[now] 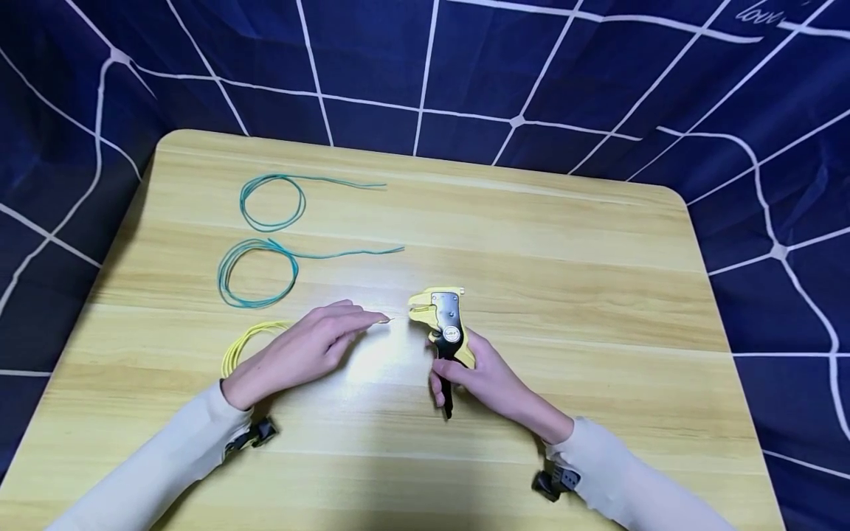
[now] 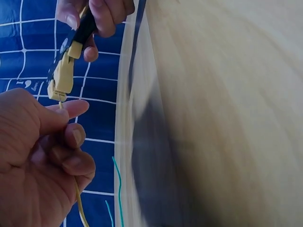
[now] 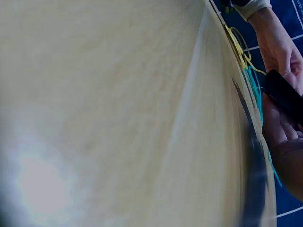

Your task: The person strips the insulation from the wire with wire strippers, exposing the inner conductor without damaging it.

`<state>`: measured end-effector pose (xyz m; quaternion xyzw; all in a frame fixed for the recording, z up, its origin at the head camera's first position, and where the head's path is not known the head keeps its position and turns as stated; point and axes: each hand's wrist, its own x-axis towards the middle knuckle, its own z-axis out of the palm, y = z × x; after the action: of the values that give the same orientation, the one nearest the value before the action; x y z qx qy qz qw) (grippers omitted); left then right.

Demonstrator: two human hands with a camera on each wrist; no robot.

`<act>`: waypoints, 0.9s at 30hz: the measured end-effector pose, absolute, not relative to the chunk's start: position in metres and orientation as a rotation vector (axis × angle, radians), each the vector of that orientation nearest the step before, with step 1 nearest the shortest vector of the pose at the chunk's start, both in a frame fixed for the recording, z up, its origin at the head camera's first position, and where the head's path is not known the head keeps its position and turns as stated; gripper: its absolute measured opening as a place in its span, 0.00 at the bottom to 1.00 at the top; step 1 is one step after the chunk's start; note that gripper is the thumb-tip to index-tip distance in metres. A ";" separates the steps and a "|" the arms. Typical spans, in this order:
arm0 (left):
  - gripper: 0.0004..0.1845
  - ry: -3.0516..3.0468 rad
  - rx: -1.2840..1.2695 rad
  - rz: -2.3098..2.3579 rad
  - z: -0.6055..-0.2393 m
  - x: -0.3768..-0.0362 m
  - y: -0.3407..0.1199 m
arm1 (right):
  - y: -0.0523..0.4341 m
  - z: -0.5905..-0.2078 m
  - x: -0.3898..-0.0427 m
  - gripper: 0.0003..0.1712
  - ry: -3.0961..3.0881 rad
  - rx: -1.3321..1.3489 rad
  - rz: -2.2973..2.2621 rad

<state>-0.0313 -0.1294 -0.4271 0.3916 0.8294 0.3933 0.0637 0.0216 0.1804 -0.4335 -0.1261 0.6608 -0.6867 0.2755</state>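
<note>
My left hand (image 1: pixel 322 338) pinches the end of a yellow wire (image 2: pixel 79 201) between thumb and forefinger, and a short thin tip sticks out toward the right. The rest of that wire lies in a coil partly hidden beneath the left forearm. My right hand (image 1: pixel 490 375) grips a yellow-and-black wire stripper (image 1: pixel 448 313) by its handles, with its jaws apart and facing the left hand. In the head view a small gap separates the wire tip from the jaws; the left wrist view shows them overlapping. A black handle (image 3: pixel 284 94) shows in the right wrist view.
Two teal wire coils (image 1: pixel 257 304) lie at the left of the wooden table (image 1: pixel 564 280), each with a free end pointing right. A dark blue cloth (image 1: pixel 372 66) with white lines hangs behind the table and at its sides.
</note>
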 end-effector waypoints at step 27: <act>0.06 2.587 1.132 1.111 -0.435 -0.032 -0.127 | 0.198 -0.416 0.027 0.40 1.374 -0.390 -2.087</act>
<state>-0.0322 -0.1274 -0.4354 0.3724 0.8513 0.3657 0.0534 0.0266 0.1983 -0.4165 -0.1472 0.5179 -0.7869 0.3015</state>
